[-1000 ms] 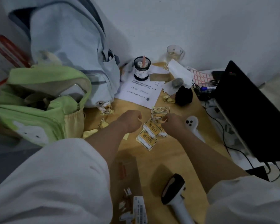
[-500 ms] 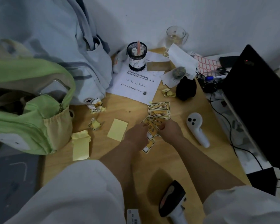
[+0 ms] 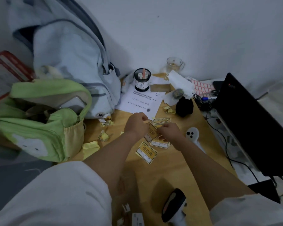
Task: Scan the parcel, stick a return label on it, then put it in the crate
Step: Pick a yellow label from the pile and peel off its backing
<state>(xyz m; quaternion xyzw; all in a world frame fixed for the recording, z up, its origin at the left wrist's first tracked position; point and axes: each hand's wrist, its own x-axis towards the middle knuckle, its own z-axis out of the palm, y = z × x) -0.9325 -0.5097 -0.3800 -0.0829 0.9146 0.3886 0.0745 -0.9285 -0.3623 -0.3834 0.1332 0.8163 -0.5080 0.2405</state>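
Note:
Both of my hands meet over a scatter of yellow return labels on the wooden table [image 3: 183, 170]. My left hand [image 3: 136, 123] and my right hand [image 3: 167, 130] pinch one return label [image 3: 151, 132] between them, held tilted above the others. Another yellow label [image 3: 146, 152] lies flat just in front of my hands, and a few more labels [image 3: 161, 120] lie fanned behind them. The brown cardboard parcel [image 3: 129, 193] lies near the bottom edge, partly under my left forearm. Standing at the bottom right of the parcel is the black and white barcode scanner [image 3: 174, 204]. No crate is in view.
A green bag [image 3: 44, 121] and a pale blue backpack [image 3: 69, 62] fill the left side. Crumpled yellow backing papers [image 3: 91, 147] lie beside them. A printed sheet [image 3: 140, 101], a dark jar [image 3: 141, 79], a glass mug [image 3: 174, 65], a white controller [image 3: 193, 134] and a black laptop [image 3: 255, 121] crowd the back and right.
The view swung down and back up. My hands left the labels on the table and now hold one label raised between them.

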